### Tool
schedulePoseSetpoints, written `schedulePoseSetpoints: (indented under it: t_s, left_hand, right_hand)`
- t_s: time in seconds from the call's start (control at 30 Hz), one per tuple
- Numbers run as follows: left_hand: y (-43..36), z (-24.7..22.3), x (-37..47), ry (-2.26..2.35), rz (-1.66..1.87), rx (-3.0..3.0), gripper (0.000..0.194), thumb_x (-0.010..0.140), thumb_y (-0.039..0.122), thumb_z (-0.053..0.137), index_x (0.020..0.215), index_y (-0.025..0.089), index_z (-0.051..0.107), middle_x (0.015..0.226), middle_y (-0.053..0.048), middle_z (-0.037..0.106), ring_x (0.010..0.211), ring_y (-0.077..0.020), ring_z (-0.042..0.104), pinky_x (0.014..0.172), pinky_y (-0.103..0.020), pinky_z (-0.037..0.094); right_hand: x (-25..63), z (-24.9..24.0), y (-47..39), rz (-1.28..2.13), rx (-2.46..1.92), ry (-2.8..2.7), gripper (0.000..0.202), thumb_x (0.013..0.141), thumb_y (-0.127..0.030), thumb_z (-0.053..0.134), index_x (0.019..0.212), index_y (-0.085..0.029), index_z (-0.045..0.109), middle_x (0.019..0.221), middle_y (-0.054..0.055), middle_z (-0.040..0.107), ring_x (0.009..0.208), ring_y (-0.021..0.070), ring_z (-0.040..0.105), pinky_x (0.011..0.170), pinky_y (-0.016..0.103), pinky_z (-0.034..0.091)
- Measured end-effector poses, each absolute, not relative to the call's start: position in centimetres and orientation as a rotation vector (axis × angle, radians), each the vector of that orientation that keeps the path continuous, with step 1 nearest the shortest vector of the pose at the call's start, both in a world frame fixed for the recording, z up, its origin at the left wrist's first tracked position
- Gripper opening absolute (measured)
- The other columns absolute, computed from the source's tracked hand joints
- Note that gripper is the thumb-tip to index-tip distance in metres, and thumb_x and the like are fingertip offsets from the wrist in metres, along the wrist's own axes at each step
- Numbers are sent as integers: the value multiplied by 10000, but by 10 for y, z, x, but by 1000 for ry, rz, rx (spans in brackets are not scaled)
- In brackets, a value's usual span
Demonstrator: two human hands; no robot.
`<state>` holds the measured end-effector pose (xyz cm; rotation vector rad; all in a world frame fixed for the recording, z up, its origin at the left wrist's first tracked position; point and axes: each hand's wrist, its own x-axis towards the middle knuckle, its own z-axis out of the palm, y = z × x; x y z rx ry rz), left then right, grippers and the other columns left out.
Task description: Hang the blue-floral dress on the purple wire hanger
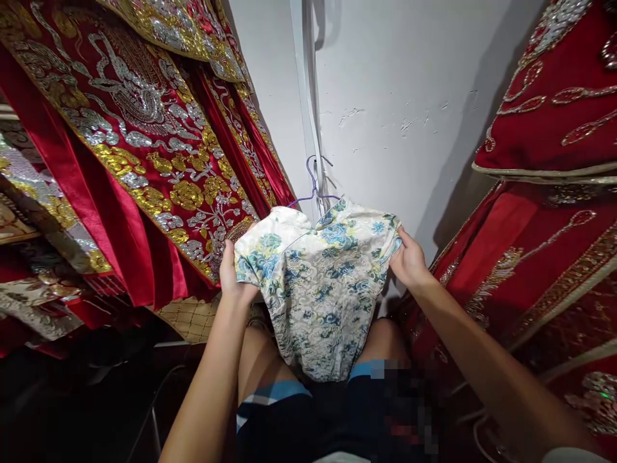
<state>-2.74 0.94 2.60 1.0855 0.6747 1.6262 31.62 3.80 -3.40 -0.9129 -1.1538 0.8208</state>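
A white short-sleeved cheongsam (328, 283) with blue and yellow-green flowers and a stand collar hangs in front of me on a thin purple wire hanger (314, 186). My left hand (234, 270) is closed on the sleeve at the left, thumb up along its edge. At the right, my right hand (409, 258) pinches the other sleeve, so the shoulders are spread between both hands. The garment's lower end lies over or between my thighs. My fingers behind the cloth are mostly hidden.
Red garments with gold and silver embroidery (183, 173) hang close on the left. More red beaded garments (544, 135) hang on the right. A white wall (395, 96) with a narrow vertical pole (304, 77) stands behind the hanger. The lower left is dark.
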Motion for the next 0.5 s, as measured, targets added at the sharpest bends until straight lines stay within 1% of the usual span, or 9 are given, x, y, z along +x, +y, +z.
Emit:
schedulePoseSetpoints:
  t_s: [0.1, 0.17, 0.23, 0.3, 0.37, 0.43, 0.5]
  left_hand:
    - [4, 40, -33, 741, 1639, 1154, 600, 886, 627, 573, 1259, 170, 682, 1207, -144, 726, 1200, -337, 650, 1002, -468, 536]
    - [5, 48, -39, 865, 1672, 1299, 550, 827, 530, 692, 1234, 161, 701, 1189, -130, 736, 1172, -324, 657, 971, -427, 544]
    - [6, 50, -44, 1003, 1681, 1467, 540, 772, 448, 756, 1214, 143, 714, 1146, -122, 748, 1121, -307, 665, 920, -383, 545]
    - [9, 47, -49, 1123, 1644, 1618, 540, 770, 423, 749, 1224, 133, 704, 1069, -110, 757, 1021, -276, 677, 842, -343, 539]
    - [11, 37, -50, 1234, 1588, 1774, 469, 818, 422, 685, 1194, 141, 697, 1007, -91, 744, 932, -241, 665, 788, -311, 514]
    - [15, 23, -49, 1325, 1573, 1882, 350, 865, 411, 600, 1082, 152, 692, 975, -73, 715, 906, -222, 633, 784, -297, 484]
    - [18, 8, -45, 1359, 1549, 1873, 301, 887, 424, 502, 952, 166, 641, 929, -61, 669, 915, -224, 596, 785, -303, 455]
  right_hand:
    - [329, -7, 55, 786, -882, -1105, 662, 877, -695, 454, 1291, -206, 617, 1228, 134, 713, 1188, 321, 660, 996, 493, 548]
    - [332, 17, 65, 730, -857, -1101, 668, 881, -703, 450, 1288, -201, 620, 1239, 136, 707, 1209, 324, 647, 1001, 489, 550]
    - [328, 41, 68, 655, -843, -1125, 697, 897, -723, 424, 1314, -198, 613, 1248, 141, 699, 1235, 336, 627, 1018, 504, 537]
    - [316, 57, 55, 572, -846, -1189, 729, 903, -755, 404, 1361, -219, 591, 1264, 138, 688, 1271, 347, 597, 1038, 525, 515]
    - [300, 65, 26, 552, -841, -1268, 740, 900, -784, 395, 1399, -265, 568, 1286, 121, 675, 1291, 341, 580, 1037, 530, 509]
    - [286, 65, -12, 691, -784, -1337, 700, 900, -784, 411, 1374, -303, 597, 1256, 101, 692, 1238, 322, 622, 994, 506, 536]
    - [277, 62, -50, 986, -621, -1550, 623, 825, -766, 585, 1209, -294, 716, 1115, 91, 750, 1089, 310, 701, 899, 437, 580]
